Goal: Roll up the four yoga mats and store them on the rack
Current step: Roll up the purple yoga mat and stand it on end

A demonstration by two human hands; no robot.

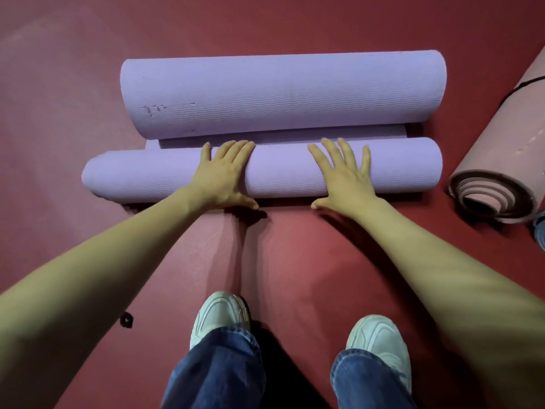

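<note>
Purple foam, wave-textured: the near roll [265,169] lies crosswise on the red floor [88,69], just in front of the person's shoes [219,314]. A short flat strip [280,137] of purple mat shows between it and the thicker far roll [283,93], which lies just beyond it; whether the two are one mat or two I cannot tell. To the right a pink mat [501,172] lies rolled, with a dark strap around it.

By my judgement the rolling is well along: one pink mat is done and the purple nearly so. A fourth mat and the rack are not in view, so storing is all left to do.

The left hand [224,175] lies flat and open on the near roll, fingers spread over its top, thumb down at the floor side. The right hand [343,175] does the same further right. Neither grips anything; both press palm-down.
</note>
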